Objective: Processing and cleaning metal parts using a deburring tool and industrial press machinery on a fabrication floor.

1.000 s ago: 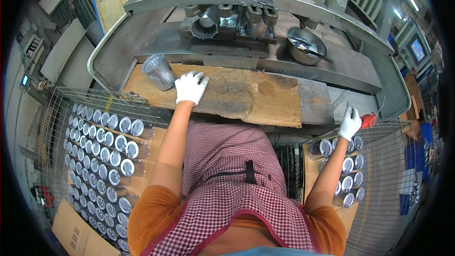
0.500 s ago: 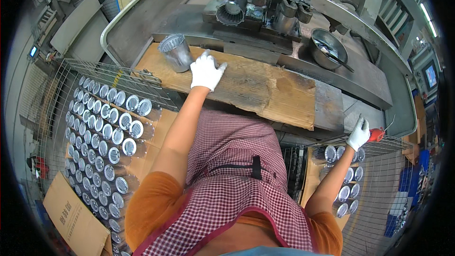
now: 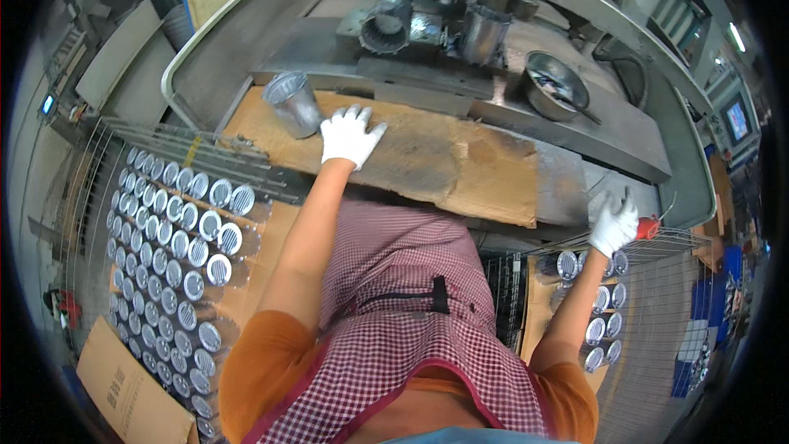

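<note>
My left hand (image 3: 348,139), in a white glove, lies flat and open with fingers spread on a worn cardboard sheet (image 3: 411,152). Just left of its fingertips stands a tilted grey metal cup (image 3: 294,104) with a ribbed rim; the hand seems to be beside it, not around it. Far to the right, my gloved right hand (image 3: 614,226) has its fingers stretched apart, with nothing visible in them. Right next to it is a red object (image 3: 648,228) with a thin wire at the basket's edge; whether they touch is unclear.
Ahead, a machine bed carries a fixture holding a ribbed cup (image 3: 385,33), another metal cylinder (image 3: 485,31) and a metal pan (image 3: 556,86). Wire baskets flank me, holding rows of metal cups (image 3: 193,285) on the left and several cups (image 3: 602,299) on the right.
The view has shifted slightly. My left hand stays on the cardboard beside the cup. My right hand's fingers have spread further apart near the red object.
</note>
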{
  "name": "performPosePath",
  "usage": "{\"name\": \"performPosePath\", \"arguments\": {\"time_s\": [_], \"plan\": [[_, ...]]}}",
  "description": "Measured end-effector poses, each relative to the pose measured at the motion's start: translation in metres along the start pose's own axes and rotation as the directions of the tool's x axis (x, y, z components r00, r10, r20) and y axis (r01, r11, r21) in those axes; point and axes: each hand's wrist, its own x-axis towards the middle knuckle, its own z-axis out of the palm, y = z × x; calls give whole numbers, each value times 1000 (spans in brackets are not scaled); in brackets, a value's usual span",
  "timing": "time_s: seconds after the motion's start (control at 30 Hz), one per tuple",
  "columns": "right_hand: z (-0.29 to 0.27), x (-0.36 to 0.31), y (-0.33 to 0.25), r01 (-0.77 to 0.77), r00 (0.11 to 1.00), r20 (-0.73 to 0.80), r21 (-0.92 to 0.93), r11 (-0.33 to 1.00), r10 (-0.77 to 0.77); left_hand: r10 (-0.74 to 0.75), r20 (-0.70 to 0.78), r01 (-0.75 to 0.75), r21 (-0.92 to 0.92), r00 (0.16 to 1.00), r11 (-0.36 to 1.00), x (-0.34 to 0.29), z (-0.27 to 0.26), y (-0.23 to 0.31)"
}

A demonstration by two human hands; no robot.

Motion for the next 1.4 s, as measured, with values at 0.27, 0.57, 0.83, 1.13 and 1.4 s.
{"name": "performPosePath", "arguments": {"time_s": [0.27,0.57,0.83,1.13,1.4], "plan": [[-23,73,-220,452,820,-178,784,425,-545,-1,-27,-1,-64,1000,998,-1,-5,2],[12,168,-347,378,709,314,587,716,-632,0,-79,-11,-143,997,990,0,0,-4],[-32,130,-313,342,673,267,715,610,-690,-157,-494,-142,-515,855,845,52,-31,20],[-78,-4,-295,460,635,-29,817,347,-772,-428,-260,235,-544,865,805,171,-68,15],[-53,25,-279,272,802,40,864,424,-597,-203,-494,-63,-470,845,880,118,-102,7]]}}
